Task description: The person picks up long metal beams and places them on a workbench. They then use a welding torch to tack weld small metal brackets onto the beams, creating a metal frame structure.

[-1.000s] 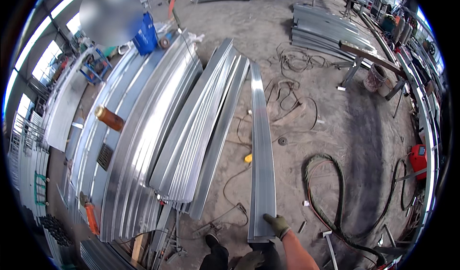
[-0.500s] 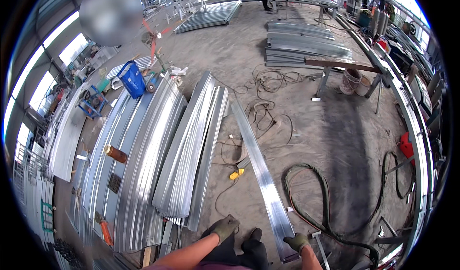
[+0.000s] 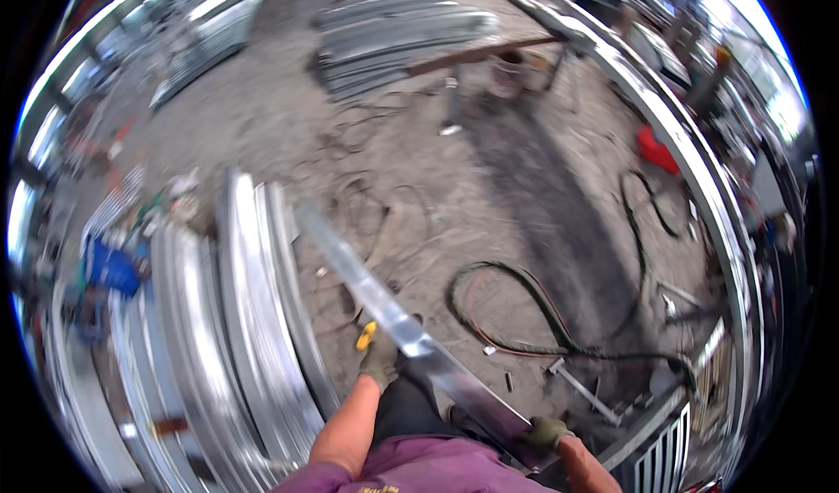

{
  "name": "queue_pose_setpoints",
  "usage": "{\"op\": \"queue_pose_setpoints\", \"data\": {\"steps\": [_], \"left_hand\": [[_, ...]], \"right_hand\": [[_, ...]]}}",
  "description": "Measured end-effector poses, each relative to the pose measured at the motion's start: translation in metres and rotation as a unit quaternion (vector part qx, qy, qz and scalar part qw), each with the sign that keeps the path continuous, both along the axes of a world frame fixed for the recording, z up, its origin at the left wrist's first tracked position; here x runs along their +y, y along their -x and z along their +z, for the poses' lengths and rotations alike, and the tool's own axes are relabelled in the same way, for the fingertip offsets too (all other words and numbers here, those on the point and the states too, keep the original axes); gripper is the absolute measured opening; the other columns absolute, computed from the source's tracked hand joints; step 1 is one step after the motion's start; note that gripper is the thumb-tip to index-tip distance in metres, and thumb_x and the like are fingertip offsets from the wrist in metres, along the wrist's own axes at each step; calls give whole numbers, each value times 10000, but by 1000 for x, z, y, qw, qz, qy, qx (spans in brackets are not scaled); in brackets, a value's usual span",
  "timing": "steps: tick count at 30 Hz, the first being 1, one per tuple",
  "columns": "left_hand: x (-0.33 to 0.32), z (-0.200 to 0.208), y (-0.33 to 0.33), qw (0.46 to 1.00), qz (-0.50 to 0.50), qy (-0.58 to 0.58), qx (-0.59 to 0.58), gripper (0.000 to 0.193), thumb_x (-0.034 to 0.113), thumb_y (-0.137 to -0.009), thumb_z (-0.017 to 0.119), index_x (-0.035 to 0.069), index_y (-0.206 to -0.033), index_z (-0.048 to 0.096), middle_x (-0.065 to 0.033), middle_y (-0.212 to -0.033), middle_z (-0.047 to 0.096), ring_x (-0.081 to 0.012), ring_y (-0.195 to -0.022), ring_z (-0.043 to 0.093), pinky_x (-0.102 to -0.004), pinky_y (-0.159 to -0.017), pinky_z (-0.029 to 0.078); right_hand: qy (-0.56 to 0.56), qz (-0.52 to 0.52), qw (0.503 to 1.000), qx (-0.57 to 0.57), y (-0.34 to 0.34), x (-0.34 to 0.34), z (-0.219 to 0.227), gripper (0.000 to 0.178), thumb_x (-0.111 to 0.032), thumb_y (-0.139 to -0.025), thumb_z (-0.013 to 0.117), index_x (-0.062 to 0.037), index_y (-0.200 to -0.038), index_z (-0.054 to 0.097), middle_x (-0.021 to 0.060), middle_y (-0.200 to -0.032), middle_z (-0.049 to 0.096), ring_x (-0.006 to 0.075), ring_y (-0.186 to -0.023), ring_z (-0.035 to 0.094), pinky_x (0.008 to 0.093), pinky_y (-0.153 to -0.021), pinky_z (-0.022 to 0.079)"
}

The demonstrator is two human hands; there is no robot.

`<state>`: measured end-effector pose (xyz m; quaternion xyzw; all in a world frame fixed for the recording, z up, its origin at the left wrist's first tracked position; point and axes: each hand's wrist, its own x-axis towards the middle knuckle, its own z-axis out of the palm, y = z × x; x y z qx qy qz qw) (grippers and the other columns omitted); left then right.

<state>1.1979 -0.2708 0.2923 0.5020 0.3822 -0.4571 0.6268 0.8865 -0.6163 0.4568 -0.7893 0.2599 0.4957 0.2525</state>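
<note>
A long, shiny metal profile [image 3: 376, 299] runs from the floor beside the stacked sheets down to my right side. My right hand [image 3: 548, 433], in an olive glove, is closed on its near end. My left hand [image 3: 379, 361], gloved the same way, is against or just beside the left edge of the profile, partway along it. Motion blur hides its fingers, so I cannot make out whether it grips. A yellow tool or connector [image 3: 365, 336] shows on the floor just past my left hand.
To my left lie stacks of long ribbed metal sheets [image 3: 245, 309] and a blue bag [image 3: 112, 266]. A looped dark hose [image 3: 533, 350] lies on the floor at right, near a T-shaped metal piece [image 3: 587, 394]. Further off are more sheets [image 3: 402, 34] and a bucket [image 3: 509, 75].
The view has swung right. My left hand has moved from beside my leg to the profile's left edge. The profile's near end has risen toward my body with my right hand on it.
</note>
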Motion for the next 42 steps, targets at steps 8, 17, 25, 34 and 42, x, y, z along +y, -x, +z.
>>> {"op": "queue_pose_setpoints", "data": {"steps": [8,17,25,34,42], "left_hand": [[37,-122,-163,975,164,72,135,961,861,-967,312,159,-1610,452,-124,-1691,407,-390,-1511,406,-636,-1242,310],[17,-139,-190,977,165,102,86,943,878,-941,266,214,-1562,518,-74,-1616,509,-359,-1435,498,-605,-1197,395],[-99,-36,-109,991,94,-84,49,895,856,-963,301,197,-1503,578,-70,-1563,544,-349,-1417,524,-576,-1218,382],[-294,78,-155,978,72,150,-128,743,795,-982,377,229,-1368,664,-34,-1399,649,-314,-1300,599,-563,-1193,403],[-517,190,-187,858,68,440,-258,620,742,-999,445,257,-1248,741,-2,-1253,742,-283,-1196,666,-551,-1171,422]], "right_hand": [[-5,-21,996,88,-89,22,134,622,-630,-889,679,-93,-1190,768,193,-1119,783,378,-1063,754,493,-915,584],[109,-39,993,-19,-126,15,207,451,-510,-836,756,-76,-960,764,173,-970,766,370,-951,751,501,-848,589],[145,-86,985,30,-15,-40,242,495,-553,-809,760,-124,-1054,769,132,-1057,760,333,-1039,723,470,-902,528],[132,-128,973,-141,41,-189,140,533,-522,-819,797,-73,-1099,736,161,-1109,743,365,-1089,703,482,-946,528],[126,-137,946,-264,-11,-411,63,553,-375,-800,772,-96,-1268,681,196,-1188,747,385,-1131,710,509,-960,560]]}}
